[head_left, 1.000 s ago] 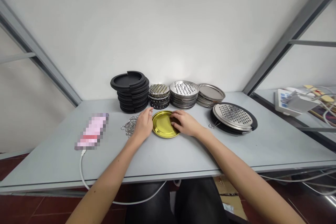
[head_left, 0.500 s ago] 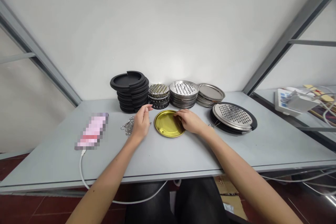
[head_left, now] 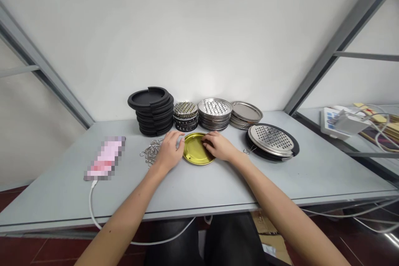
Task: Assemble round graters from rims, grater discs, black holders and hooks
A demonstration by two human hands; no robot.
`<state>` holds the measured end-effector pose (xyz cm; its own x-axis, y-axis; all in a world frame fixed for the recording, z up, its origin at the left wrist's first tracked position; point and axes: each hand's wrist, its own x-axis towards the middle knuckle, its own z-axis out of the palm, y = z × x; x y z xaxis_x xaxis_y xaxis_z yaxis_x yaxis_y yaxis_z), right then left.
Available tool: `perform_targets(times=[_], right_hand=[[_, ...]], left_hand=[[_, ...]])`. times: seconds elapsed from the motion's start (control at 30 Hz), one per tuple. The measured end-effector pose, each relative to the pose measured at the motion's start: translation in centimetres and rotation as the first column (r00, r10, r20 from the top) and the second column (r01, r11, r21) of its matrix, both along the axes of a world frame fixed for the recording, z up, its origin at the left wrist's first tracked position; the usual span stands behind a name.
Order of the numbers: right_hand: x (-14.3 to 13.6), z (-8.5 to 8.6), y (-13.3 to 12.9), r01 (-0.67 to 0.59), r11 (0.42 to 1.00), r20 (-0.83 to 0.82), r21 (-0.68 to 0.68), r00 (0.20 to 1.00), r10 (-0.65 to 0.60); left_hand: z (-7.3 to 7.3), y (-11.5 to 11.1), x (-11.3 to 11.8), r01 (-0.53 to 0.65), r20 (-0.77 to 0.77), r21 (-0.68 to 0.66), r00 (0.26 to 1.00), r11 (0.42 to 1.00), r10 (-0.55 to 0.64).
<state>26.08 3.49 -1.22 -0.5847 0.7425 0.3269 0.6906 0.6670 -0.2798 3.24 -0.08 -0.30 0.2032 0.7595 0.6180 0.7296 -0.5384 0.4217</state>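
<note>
A round gold-coloured dish [head_left: 197, 153] lies flat on the grey table, between my two hands. My left hand [head_left: 171, 148] is at its left rim, thumb and fingers apart, with nothing seen in it. Beside that hand, partly hidden, lies a heap of small metal hooks [head_left: 151, 151]. My right hand [head_left: 218, 145] reaches over the dish's right side with its fingers bent together; whatever they may hold is hidden. To the right rests a black holder with a perforated metal grater disc [head_left: 272, 138] on top, a small wire hook [head_left: 249, 150] by its left edge.
Along the wall stand black rings [head_left: 154, 112], small spiked discs [head_left: 185, 110], grater discs [head_left: 215, 108] and plain metal lids [head_left: 247, 112], all stacked. A blurred phone [head_left: 106, 160] with a white cable [head_left: 92, 203] lies left. Power strip [head_left: 332, 122] at far right.
My left hand has turned palm down and come to the dish's left rim. The fingers of my right hand have shifted slightly over the dish. The whole view has moved a little.
</note>
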Motion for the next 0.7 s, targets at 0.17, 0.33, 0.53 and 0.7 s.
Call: perform_targets(times=[0.17,0.33,0.53,0.7], right_hand=[[0.1,0.0,0.1,-0.006,1.000,-0.007,0.009,1.000,0.006],[0.1,-0.1,0.1,-0.010,1.000,-0.012,0.005,1.000,0.010],[0.2,0.2,0.0,-0.034,0.999,-0.028,-0.014,0.999,0.034],[0.1,0.4,-0.3,-0.053,0.998,-0.036,-0.025,0.998,0.052]], left_hand=[[0.3,1.6,0.8,-0.072,-0.156,0.035,0.985,0.997,0.076],[1.5,4.3,2.4,-0.065,-0.249,0.129,0.964,0.990,0.096],[1.4,6.1,2.9,-0.045,-0.281,0.168,0.955,0.985,0.092],[1.4,6.1,2.3,-0.058,-0.281,0.149,0.955,0.987,0.098]])
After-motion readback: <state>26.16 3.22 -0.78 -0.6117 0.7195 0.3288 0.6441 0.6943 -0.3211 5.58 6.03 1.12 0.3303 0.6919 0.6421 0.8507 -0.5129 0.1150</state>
